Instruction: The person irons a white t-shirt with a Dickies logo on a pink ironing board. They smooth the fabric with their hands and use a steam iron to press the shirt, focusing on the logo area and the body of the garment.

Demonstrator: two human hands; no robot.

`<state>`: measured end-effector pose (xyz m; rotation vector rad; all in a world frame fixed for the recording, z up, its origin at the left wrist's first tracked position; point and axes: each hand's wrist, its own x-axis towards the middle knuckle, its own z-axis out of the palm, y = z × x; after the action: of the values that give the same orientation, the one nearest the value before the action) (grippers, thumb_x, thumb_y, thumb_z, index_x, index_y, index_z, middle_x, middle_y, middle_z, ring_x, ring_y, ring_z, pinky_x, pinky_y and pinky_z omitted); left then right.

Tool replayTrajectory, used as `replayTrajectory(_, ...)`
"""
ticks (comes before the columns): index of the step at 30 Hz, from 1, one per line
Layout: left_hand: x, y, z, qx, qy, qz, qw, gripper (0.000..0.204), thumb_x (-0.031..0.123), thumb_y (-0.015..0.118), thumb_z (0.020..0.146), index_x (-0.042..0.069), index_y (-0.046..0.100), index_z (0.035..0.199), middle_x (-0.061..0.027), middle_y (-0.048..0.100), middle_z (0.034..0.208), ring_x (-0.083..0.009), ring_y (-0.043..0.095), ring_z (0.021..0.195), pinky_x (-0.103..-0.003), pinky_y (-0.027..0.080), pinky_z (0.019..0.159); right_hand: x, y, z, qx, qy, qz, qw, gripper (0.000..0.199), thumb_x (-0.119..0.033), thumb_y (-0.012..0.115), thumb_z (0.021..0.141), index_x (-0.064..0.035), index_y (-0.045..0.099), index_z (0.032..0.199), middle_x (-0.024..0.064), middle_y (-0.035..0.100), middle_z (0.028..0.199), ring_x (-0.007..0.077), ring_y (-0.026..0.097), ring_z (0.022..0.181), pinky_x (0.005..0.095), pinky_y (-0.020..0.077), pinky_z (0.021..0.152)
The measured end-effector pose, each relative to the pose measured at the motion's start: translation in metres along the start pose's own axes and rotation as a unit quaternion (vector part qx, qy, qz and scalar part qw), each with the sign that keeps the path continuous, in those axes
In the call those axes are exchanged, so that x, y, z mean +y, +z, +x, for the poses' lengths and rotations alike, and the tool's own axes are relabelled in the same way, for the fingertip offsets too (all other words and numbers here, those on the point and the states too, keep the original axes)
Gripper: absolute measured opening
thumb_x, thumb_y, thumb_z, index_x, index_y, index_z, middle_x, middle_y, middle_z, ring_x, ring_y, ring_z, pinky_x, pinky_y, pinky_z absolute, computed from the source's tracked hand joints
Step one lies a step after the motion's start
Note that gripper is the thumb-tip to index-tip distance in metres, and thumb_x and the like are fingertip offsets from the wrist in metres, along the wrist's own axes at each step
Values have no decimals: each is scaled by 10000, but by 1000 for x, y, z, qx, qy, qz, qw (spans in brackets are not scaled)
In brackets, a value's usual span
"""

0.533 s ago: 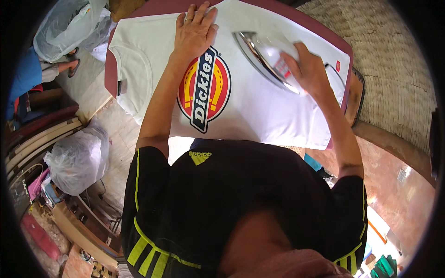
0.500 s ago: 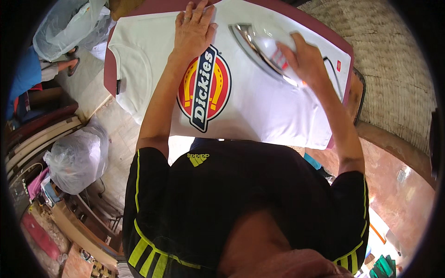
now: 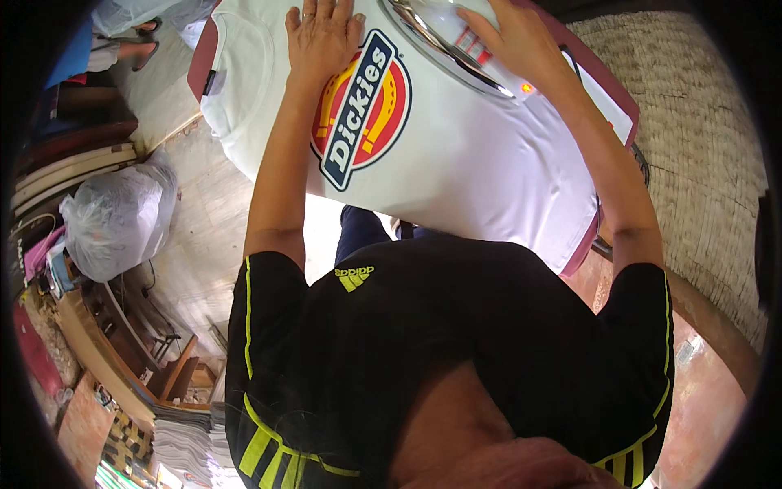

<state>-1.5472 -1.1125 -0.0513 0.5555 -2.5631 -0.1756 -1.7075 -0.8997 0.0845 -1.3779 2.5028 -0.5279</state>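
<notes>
A white T-shirt (image 3: 464, 179) lies spread over a dark red padded board (image 3: 612, 94), its neckline toward the left. A round red, yellow and navy printed emblem (image 3: 362, 114) sits on the cloth. My left hand (image 3: 322, 41) rests flat on the shirt just above the emblem, fingers stretched out and a ring on one. To its right, my right hand (image 3: 521, 45) is wrapped round a clothes iron (image 3: 436, 41) with a shiny metal edge and a small lit orange lamp. The iron stands against the cloth, its upper end cut off by the picture's top edge.
Left of the board is a stuffed clear plastic bag (image 3: 122, 216) on the floor, near wooden furniture (image 3: 138, 367). Another person's legs (image 3: 134, 53) show at the upper left. A woven wall or mat surface (image 3: 676, 122) borders the board on the right.
The whole view has shifted and tilted, so the board and shirt sit higher and turned. Both hands appear nearer the top edge. The iron stays in my right hand, the left still flat.
</notes>
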Motion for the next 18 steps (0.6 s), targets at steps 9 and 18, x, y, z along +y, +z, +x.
replayTrajectory(9, -14, 25, 8, 50, 25, 21, 998, 506, 399, 441, 966, 140, 497, 1397, -125, 412, 1517, -362, 354, 1400, -582, 231, 1109, 15, 15, -30, 35, -16, -21, 999, 432, -417, 584, 953, 5, 553, 1038, 252, 678, 807, 445, 662, 778, 524, 513, 702)
replayTrajectory(18, -7, 17, 9, -1, 1, 7, 1000, 518, 380, 415, 979, 129, 466, 1429, -130, 377, 1537, -370, 324, 1422, -581, 219, 1126, 18, 3, 15, 56, 5, -39, 998, 449, -409, 592, 952, 19, 562, 1085, 265, 668, 820, 431, 657, 779, 483, 503, 696)
